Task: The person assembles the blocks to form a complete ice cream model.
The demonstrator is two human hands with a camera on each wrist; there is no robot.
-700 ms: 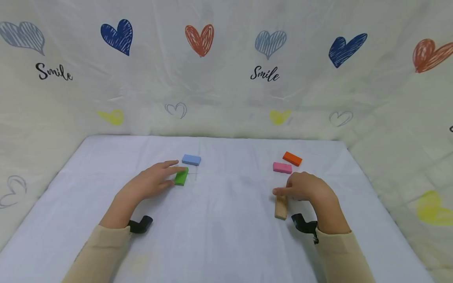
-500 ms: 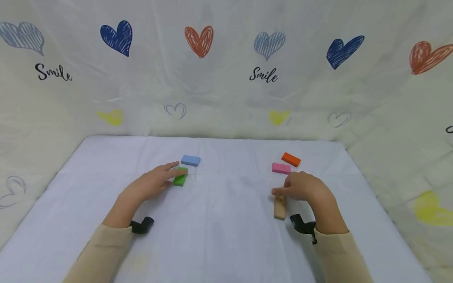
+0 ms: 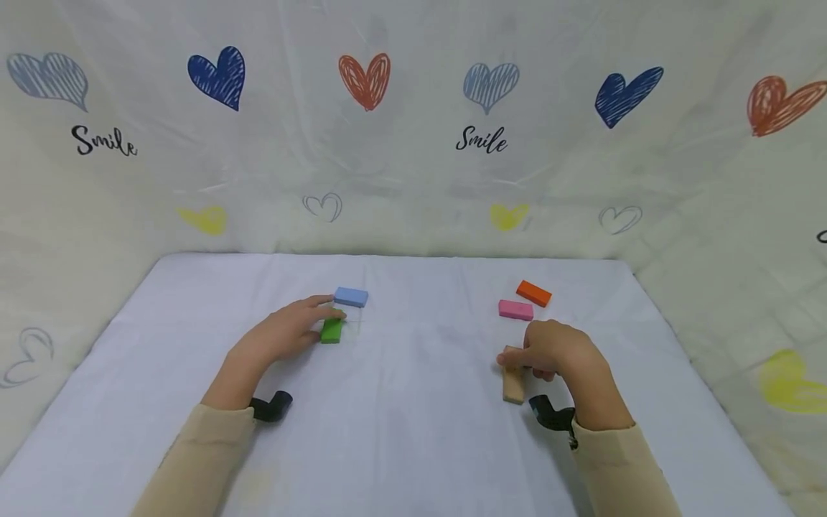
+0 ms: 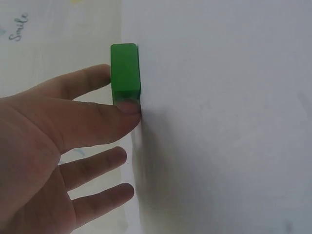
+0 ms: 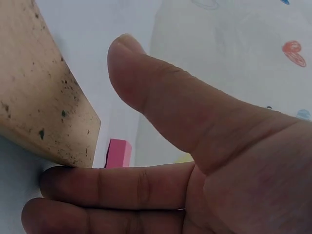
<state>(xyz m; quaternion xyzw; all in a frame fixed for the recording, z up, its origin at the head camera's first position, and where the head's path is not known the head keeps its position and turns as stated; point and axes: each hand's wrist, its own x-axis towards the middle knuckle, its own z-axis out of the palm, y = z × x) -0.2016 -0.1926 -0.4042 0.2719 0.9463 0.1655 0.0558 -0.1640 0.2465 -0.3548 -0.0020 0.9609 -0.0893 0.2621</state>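
At the middle left of the table, my left hand pinches a green block between thumb and index finger. Its other fingers spread apart, and one reaches close to a light blue block just behind. In the left wrist view the thumb covers the lower end of the green block. Over at the right, my right hand is at a plain wooden block, thumb crossing above it. The right wrist view shows the thumb apart from the dark-flecked wooden block, while the fingers lie along its lower edge.
Beyond the right hand lie a pink block and an orange block, side by side. A white cloth covers the table. Behind it hangs a pale backdrop printed with hearts.
My left hand has shifted slightly right, and the green block has turned a little. My right hand has come down slightly toward me, so the wooden block's far end now shows.
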